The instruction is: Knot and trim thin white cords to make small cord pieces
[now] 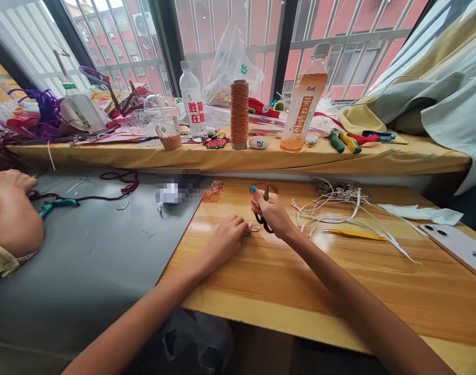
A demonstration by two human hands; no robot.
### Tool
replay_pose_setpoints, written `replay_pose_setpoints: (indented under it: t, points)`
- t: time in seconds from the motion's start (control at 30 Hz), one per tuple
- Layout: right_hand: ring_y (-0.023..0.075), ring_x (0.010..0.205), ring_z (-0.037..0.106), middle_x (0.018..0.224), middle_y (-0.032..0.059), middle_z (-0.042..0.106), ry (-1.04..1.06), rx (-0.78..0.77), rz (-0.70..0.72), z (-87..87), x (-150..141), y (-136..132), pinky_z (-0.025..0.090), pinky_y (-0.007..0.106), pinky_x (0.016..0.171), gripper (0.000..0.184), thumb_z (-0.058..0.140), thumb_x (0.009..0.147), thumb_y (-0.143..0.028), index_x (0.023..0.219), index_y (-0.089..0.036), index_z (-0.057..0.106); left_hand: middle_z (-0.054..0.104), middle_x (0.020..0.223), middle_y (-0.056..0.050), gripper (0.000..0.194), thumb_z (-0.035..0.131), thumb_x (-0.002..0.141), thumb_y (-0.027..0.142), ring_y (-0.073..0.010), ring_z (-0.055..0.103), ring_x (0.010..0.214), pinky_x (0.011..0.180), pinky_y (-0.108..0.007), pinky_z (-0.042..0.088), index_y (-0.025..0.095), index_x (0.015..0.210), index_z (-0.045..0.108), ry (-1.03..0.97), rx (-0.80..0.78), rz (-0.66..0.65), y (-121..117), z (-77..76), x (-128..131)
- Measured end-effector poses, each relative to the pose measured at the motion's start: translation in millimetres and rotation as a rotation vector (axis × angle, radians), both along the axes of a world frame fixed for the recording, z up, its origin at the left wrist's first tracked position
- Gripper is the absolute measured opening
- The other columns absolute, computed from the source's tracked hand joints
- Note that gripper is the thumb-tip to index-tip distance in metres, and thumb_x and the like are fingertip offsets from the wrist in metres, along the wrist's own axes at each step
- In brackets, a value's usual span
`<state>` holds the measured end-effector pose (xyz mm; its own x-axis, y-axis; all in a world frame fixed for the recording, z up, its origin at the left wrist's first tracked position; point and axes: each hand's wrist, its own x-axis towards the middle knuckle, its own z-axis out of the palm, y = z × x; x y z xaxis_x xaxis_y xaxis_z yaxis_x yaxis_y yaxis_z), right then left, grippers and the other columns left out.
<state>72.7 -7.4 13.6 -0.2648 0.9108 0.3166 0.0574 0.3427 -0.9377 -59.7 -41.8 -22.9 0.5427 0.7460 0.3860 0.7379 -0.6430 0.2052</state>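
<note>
Left hand: Its fingers pinched in low over the wooden surface, the left hand grips a small curved piece, seemingly to steady it.
Right hand: Closed around black scissors, the right hand holds them upright beside the piece, apparently keeping the point clear of the other fingers.
Curved piece: It pokes out from the left fingertips, between the two hands; its far side is hidden.
White strips: Loose white strips sprawl to the right, with yellow tweezers just in front, likely left there for easy reach.
Phone: Lying face down, the white phone displays an Apple logo.
Ledge: A copper-colored spool stands on end on the cloth-covered ledge, probably to stop it rolling.
Bottles: Red Chinese characters, beginning 胜算, mark the clear bottle; the amber drink bottle bears a Chinese label, too small to read surely.
Bag: A green leaf mark shows on the plastic bag.
Neighbor: Another person's arm rests at far left.
</note>
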Motion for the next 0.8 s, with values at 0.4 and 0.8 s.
replay_pose_setpoints:
  t: [0.4,0.8]
  points:
    - [0.0066,0.043,0.021,0.048,-0.0059,0.026,-0.074,-0.009,-0.009,1.9,-3,-3,0.016,0.023,0.041,0.046,0.037,0.074,-0.06,0.052,-0.02,0.028,0.055,0.077,-0.005,0.019,0.039,0.079,0.008,-0.016,0.046,0.077,0.069,-0.027,0.04,0.015,0.075,0.056,0.007,-0.002,0.011,1,-1.2,-1]
    - [0.0071,0.044,0.02,0.048,-0.0057,0.025,-0.104,0.034,-0.026,7.8,-5,-3,0.015,0.024,0.041,0.046,0.035,0.075,-0.06,0.052,-0.02,0.027,0.055,0.075,-0.006,0.018,0.04,0.078,0.007,-0.0162,0.046,0.076,0.068,-0.027,0.04,0.014,0.074,0.056,-0.002,0.003,-0.002,0,1.3,0]
